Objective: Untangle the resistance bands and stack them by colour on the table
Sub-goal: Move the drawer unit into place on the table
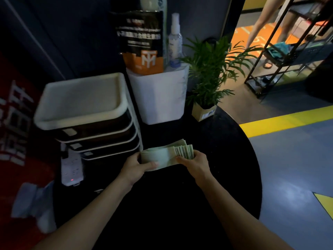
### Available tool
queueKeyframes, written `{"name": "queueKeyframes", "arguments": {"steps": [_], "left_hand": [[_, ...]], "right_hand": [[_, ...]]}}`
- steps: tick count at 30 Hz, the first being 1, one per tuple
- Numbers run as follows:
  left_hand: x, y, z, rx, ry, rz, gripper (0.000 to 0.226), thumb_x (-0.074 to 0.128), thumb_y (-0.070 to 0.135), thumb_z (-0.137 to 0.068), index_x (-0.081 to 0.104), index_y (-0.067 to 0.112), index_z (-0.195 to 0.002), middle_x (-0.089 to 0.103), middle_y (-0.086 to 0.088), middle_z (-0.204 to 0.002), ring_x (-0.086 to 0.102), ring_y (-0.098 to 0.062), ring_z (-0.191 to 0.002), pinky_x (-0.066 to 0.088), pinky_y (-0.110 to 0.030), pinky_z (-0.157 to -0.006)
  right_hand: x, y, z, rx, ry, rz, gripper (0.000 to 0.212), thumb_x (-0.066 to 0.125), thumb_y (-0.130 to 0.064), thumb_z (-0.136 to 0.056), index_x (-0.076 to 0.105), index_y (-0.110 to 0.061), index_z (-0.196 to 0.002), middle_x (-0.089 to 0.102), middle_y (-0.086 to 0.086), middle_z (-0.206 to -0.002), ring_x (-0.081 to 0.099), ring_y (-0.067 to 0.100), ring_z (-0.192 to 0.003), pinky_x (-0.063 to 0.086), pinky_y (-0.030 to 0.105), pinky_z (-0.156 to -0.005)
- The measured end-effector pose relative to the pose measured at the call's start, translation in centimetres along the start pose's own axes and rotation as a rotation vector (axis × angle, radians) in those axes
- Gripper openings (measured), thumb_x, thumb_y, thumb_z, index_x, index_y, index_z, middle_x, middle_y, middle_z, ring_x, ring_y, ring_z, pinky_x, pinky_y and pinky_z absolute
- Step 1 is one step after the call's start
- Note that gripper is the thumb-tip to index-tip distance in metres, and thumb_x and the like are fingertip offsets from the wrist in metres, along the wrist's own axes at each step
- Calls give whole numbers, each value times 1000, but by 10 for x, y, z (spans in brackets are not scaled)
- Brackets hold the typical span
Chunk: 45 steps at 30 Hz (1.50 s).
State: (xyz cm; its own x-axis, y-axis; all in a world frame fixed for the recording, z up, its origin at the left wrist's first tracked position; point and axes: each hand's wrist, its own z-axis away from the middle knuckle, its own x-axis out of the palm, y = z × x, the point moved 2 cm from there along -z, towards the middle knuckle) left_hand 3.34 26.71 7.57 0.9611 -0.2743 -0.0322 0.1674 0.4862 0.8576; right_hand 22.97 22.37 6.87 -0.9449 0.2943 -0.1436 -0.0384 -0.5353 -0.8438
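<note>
A flat stack of pale green resistance bands (165, 153) lies on the round black table (207, 177), just in front of the drawer unit. My left hand (137, 167) grips the stack's left end, thumb on top. My right hand (193, 160) holds the right end, where several band edges fan out above my fingers. Only green bands show.
A white drawer unit (84, 112) stands at the table's back left, with a white power strip (71, 170) beside it. Behind are a white bin (160, 94) holding an orange-black bag and a spray bottle (175, 40), and a potted plant (209, 78). A person's legs (259, 20) show far right.
</note>
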Motion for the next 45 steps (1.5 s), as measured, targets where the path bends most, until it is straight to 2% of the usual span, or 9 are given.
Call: {"name": "queueKeyframes", "arguments": {"steps": [7,11,15,18,22,31,35,40,45], "left_hand": [[-85,-5,18,69,10,-73,59,85,35,-41,67,22,-95,73,-1,-97,69,-16,-89,52,-30,-80],[-125,-24,9,22,70,-72,36,82,9,-65,66,17,-96,70,-8,-104,67,-21,-90,52,-30,-78],[-149,-47,-3,-86,134,-67,75,88,38,-49,59,12,-112,65,-6,-114,62,-23,-103,50,-40,-93],[-160,-60,-11,-133,180,-71,50,84,25,-64,59,13,-106,65,-8,-113,61,-23,-102,49,-35,-87],[-168,-74,-21,-158,251,-160,97,85,49,-43,53,9,-126,60,-6,-124,58,-24,-111,49,-36,-89],[-160,-72,-27,-159,304,-646,75,66,34,-85,31,-2,-141,41,-18,-141,47,-30,-124,43,-30,-88],[-152,-66,-10,-50,299,-920,67,56,34,-91,29,-1,-141,32,-17,-146,33,-28,-135,30,-30,-106],[-141,-70,10,453,240,-1052,56,63,13,-81,45,15,-134,41,-3,-139,38,-25,-130,33,-30,-106],[-128,-80,5,480,42,-1211,62,54,19,-89,29,25,-145,29,5,-149,26,-19,-136,24,-25,-111]], "right_hand": [[82,1,26,-34,64,30,26,78,-17,-71,66,-9,-92,70,8,-85,67,19,-73,56,33,-69],[123,4,25,2,53,67,25,78,-19,-70,67,-10,-91,70,7,-85,66,18,-73,55,32,-67],[154,7,20,32,70,143,26,77,-20,-69,66,-8,-89,66,4,-76,61,13,-61,50,24,-51],[171,11,16,39,91,244,27,77,-23,-68,64,-8,-86,64,3,-72,61,16,-58,52,29,-53],[186,9,12,19,87,432,28,74,-30,-70,63,-10,-87,66,4,-81,64,21,-70,51,31,-59],[200,12,7,-11,103,725,45,69,-42,-76,52,-14,-107,64,4,-103,64,24,-92,51,34,-71],[200,13,6,-21,120,762,47,69,-43,-77,52,-13,-108,63,5,-104,63,25,-93,50,34,-72],[201,12,6,-41,126,772,45,70,-42,-77,53,-13,-107,63,5,-103,64,26,-92,48,33,-69],[189,11,13,-192,106,811,36,64,-38,-81,53,-17,-107,64,1,-100,63,24,-88,50,33,-67]]}}
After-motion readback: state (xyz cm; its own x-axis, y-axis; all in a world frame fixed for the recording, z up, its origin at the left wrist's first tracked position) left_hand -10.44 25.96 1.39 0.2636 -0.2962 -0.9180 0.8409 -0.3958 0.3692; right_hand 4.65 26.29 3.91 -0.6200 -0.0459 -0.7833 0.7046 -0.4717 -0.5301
